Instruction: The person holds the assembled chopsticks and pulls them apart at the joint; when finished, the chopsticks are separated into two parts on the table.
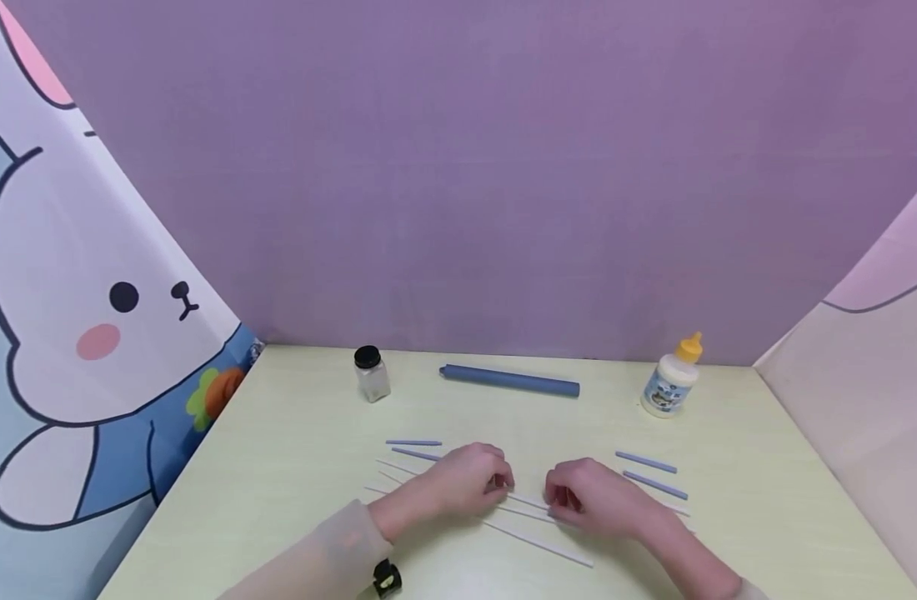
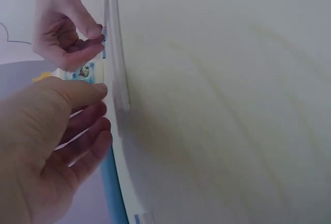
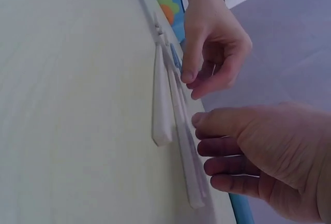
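Both hands work low over a pale table (image 1: 308, 467), close together. White sticks (image 1: 537, 545) lie slantwise beneath them, near the wearer's side, ends showing left of the left arm and right of the right hand.

Left hand (image 1: 469, 479): fingers bent, tips at the sticks. Right hand (image 1: 601, 500): likewise bent, thumb down near them. Whether either pinches a stick or merely touches, cannot tell; wrist views show fingertips right beside the sticks, no clear grip.

Obstructions: left hand and forearm cover the sticks' middle stretch; right hand hides part of their right-hand run. The nearest stick emerges from under the left arm, its right end in plain view.

Surroundings: two short blue sticks (image 1: 413, 442) by the left hand, one reaching close to it. Two more blue pieces (image 1: 646, 462) just beyond the right hand. Farther back, a blue tube (image 1: 511, 381) lies nearly crosswise, well apart from the hands. Back left, a clear jar (image 1: 373, 379), black cap. Back right, a white bottle (image 1: 668, 383), yellow nozzle, upright. Purple backdrop (image 1: 458, 183) behind; rabbit-print cloth (image 1: 61, 250) at left.
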Available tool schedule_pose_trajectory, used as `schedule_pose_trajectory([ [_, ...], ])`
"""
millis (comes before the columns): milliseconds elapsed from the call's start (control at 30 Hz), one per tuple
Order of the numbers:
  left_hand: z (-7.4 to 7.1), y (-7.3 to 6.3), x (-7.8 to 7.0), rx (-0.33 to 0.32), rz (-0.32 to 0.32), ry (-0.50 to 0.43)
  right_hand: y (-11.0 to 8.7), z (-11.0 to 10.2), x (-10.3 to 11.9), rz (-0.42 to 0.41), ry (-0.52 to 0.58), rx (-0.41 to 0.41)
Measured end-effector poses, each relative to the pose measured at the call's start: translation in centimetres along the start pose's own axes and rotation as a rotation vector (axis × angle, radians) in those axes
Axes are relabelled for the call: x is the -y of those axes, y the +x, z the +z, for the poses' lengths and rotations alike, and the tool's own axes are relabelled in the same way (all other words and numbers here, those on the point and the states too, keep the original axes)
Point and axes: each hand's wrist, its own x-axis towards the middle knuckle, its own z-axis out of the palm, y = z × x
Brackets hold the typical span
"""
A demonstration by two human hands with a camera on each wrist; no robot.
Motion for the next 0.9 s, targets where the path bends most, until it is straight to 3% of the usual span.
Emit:
schedule_pose_trajectory([
  [167, 0.3, 0.0, -0.2, 0.026, -0.001, 0.033, 0.4, 0.5, 0.3, -0.001, -0.062, 0.000],
  [400, -0.1, -0.4, -0.4, -0.021, -0.046, -0.027, 1.1, 0.3, 1.1, 0.020, -0.145, -0.031],
  [600, -0.2, -0.9, -0.5, -0.067, -0.065, -0.059, 1.9, -0.1, 1.7, 0.069, -0.079, -0.007],
  [800, -0.3, -1.1, -0.6, -0.103, -0.061, -0.020, 2.8, -1.2, 2.4, 0.049, -0.024, 0.022],
  [900, -0.5, -1.4, -0.9, -0.089, -0.081, 0.002, 3.1, -1.7, 2.8, 0.030, -0.022, 0.040],
])
